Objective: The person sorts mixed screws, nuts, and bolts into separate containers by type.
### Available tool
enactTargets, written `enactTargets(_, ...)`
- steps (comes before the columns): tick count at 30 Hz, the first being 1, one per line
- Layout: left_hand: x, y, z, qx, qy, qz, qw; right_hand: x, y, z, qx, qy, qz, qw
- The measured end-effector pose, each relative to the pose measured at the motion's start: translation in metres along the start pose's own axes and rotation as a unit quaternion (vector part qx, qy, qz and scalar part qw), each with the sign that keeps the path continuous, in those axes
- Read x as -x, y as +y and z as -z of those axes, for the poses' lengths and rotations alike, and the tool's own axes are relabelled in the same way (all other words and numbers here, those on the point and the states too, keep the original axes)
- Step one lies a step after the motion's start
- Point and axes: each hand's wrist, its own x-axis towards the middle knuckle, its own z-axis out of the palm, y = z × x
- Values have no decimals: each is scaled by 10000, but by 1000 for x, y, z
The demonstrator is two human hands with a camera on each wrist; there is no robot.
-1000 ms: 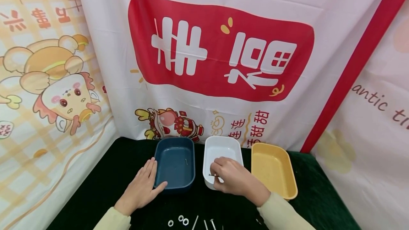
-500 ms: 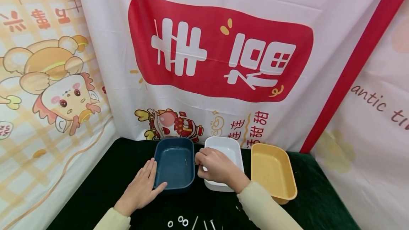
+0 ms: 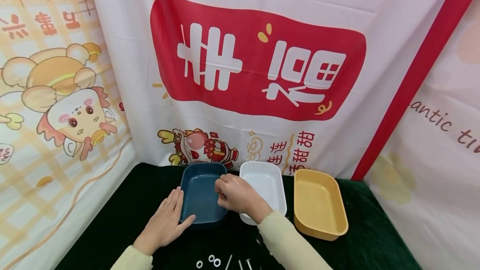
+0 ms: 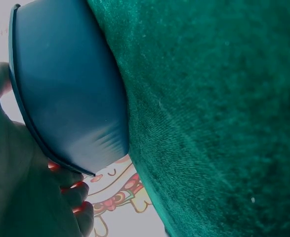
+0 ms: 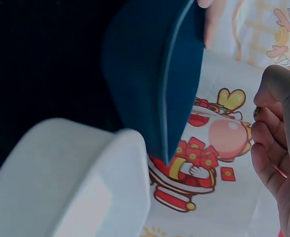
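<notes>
In the head view my left hand [image 3: 161, 223] lies with straight fingers against the left side of a dark blue plastic tray [image 3: 200, 197], thumb at its near corner. The left wrist view shows the tray's outer wall and rim beside that hand. My right hand [image 3: 240, 198] is over the blue tray's right rim, thumb and fingertips together. Between them it pinches a small dark screw, whose threaded end [image 5: 256, 111] peeks out in the right wrist view. The right part of the blue tray's inside is hidden behind this hand.
Right of the blue tray stand a white tray [image 3: 268, 184] and a yellow tray [image 3: 318, 203]. On the dark green cloth [image 3: 176, 253] at the near edge lie several metal nuts [image 3: 217, 262] and thin bolts [image 3: 249, 264]. A printed curtain [image 3: 262, 136] hangs right behind the trays.
My right hand, pinching the screw, has moved left from over the white tray to the blue tray's right rim. The left hand has stayed in place.
</notes>
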Motion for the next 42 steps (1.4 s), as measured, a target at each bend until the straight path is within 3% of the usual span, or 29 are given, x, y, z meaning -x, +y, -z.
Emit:
enactTargets(10, 1, -2, -1, 7, 62, -61, 10000, -7, -3, -28, -43, -108, -61, 9999)
enactTargets(20, -2, -2, -2, 11, 32, -55, 10000, 1, 0, -32, -103, -491, -453, 9977)
enactTargets(25, -1, -3, -2, -11, 41, -10, 10000, 16, 2, -17, -86, -645, -446, 9969)
enactTargets(31, 0, -3, -1, -45, 13, 4, 10000, 38, -2, 11, 54, -746, -109, 9971)
enactTargets(36, 0, -2, 0, -43, -17, 6, 10000, 57, -6, 34, -83, -905, 162, 9957)
enactTargets(42, 0, -1, 0, -31, -25, 19, 10000, 79, -10, 54, -234, -1252, 219, 9916)
